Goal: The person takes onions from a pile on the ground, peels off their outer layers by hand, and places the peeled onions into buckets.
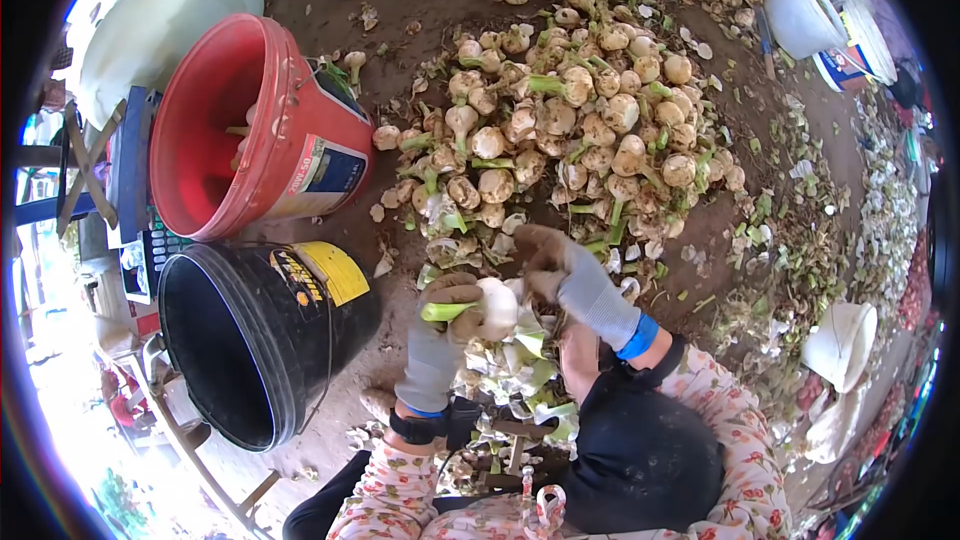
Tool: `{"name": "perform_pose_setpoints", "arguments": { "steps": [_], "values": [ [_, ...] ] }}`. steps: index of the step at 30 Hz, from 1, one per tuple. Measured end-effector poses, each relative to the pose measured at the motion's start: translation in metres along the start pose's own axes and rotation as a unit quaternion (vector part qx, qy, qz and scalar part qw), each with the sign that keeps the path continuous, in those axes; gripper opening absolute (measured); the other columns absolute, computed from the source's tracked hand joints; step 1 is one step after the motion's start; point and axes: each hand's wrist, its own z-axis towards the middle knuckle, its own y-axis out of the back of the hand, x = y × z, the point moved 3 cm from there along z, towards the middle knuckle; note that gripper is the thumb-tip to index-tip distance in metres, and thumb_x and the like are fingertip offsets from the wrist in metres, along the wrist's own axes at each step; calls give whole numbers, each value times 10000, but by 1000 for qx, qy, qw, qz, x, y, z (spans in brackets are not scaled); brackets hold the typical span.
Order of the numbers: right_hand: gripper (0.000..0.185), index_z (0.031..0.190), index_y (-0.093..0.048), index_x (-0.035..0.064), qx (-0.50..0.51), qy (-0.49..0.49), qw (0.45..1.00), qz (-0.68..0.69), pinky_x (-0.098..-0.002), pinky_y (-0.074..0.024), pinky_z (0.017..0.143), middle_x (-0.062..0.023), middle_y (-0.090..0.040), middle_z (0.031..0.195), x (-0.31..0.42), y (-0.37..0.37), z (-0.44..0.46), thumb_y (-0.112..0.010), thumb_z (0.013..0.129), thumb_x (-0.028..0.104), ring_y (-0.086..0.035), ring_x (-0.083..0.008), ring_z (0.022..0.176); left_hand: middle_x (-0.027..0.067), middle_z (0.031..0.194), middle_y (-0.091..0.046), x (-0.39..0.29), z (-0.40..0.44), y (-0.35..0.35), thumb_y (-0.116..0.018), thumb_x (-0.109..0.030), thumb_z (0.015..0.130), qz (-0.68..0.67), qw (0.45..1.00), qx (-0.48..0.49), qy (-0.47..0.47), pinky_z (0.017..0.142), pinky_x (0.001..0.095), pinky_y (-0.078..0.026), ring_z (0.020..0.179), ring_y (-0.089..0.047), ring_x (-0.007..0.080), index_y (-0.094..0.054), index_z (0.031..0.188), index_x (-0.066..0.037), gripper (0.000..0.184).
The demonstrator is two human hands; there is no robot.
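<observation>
My left hand (437, 335), in a grey glove with dark fingertips, is closed around a white garlic bulb (497, 309). The bulb's cut green stem pokes out to the left between the fingers. Just right of the bulb is my gloved right hand (570, 275), its fingers bent and the thumb set apart from them. I see nothing held in it. Beyond both hands lies a big heap of untrimmed garlic bulbs (590, 110) with dirty skins and short stems. Peeled skins and leaves (520, 365) are piled below the hands, between my legs.
On the left a red bucket (205, 120) tilts toward me with some bulbs inside, beside a black bucket (280, 340). White buckets (800, 15) stand at the far right, and a white container (840, 345) lies nearer. Skins and trimmings (780, 230) litter the right-hand ground.
</observation>
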Motion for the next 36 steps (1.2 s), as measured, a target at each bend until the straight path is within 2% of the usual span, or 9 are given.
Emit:
{"name": "perform_pose_setpoints", "arguments": {
  "steps": [3, 5, 8, 10, 17, 20, 22, 26, 36],
  "values": [
    [552, 1318, -423, -10, 30, -17, 999, 22, -190, -415, 646, 18, -544, 814, -5, 9, 0, -560, 784, 4, -505, -69, 719, 137, 1140, -562, 1, -1, 3, -671, -131, 790, -285, 953, 19, 105, 846, 338, -496, 1008, -584, 227, -560, 1078, 3, 336],
    [529, 1294, -445, -16, 61, -20, 997, 42, -184, -405, 639, 23, -538, 811, -5, 6, -5, -555, 777, -4, -499, -60, 714, 125, 1146, -573, 11, -9, 13, -648, -126, 807, -66, 996, 13, 54, 847, 352, -501, 1009, -593, 229, -546, 1085, -10, 318],
    [386, 1157, -560, -7, 146, -65, 980, 120, -179, -401, 634, 28, -535, 801, 25, 3, -20, -595, 772, 3, -501, -46, 704, 91, 1108, -615, 34, -7, 22, -455, -341, 920, -596, 775, -46, 203, 821, 421, -515, 1035, -592, 231, -520, 1181, -100, 362],
    [267, 1052, -614, -8, 216, -9, 967, 135, -199, -430, 661, 20, -571, 840, 26, 5, -27, -614, 789, 35, -528, -50, 733, 79, 1124, -611, 27, -3, 22, -386, -410, 929, -619, 757, -26, 208, 823, 433, -517, 1033, -592, 231, -518, 1208, -131, 416],
    [353, 1114, -591, 37, 169, 33, 943, -286, -328, -454, 833, -123, -594, 997, -17, -5, -13, -612, 865, 287, -579, -239, 951, 114, 1302, -480, -103, 45, 86, -448, -423, 935, -445, 885, -34, -131, 991, 354, -439, 1129, -525, 248, -383, 1335, -80, 531],
    [365, 1150, -576, 34, 141, -45, 962, -230, -307, -460, 827, -99, -609, 1018, -9, -5, -8, -633, 856, 242, -578, -183, 944, 121, 1221, -514, -112, 60, 85, -521, -464, 890, -381, 913, -115, -94, 813, 314, -508, 1048, -529, 186, -353, 1357, -105, 613],
    [358, 1152, -576, 33, 114, -33, 971, -209, -296, -466, 814, -88, -616, 1020, -14, -3, -4, -636, 854, 222, -580, -161, 933, 99, 1087, -570, -63, 85, 87, -588, -288, 865, 0, 994, -103, 18, 770, 260, -451, 877, -543, 139, -496, 1244, -72, 446],
    [373, 1133, -564, 43, 161, -64, 957, -231, -339, -462, 813, -153, -612, 1017, -20, -9, -3, -589, 883, 319, -602, -234, 950, 158, 1013, -632, 109, 133, 97, -723, -170, 701, 349, 922, -150, -73, 800, 341, -461, 889, -596, 255, -550, 1168, 17, 532],
    [388, 1123, -563, 123, -11, 228, 836, -498, -438, -449, 734, -119, -572, 920, 5, -34, 18, -661, 763, 227, -564, -348, 846, 137, 928, -640, 44, 42, 61, -674, -118, 709, 312, 927, -193, 79, 796, 350, -470, 851, -613, 265, -651, 959, -35, 265]
  ]
}}
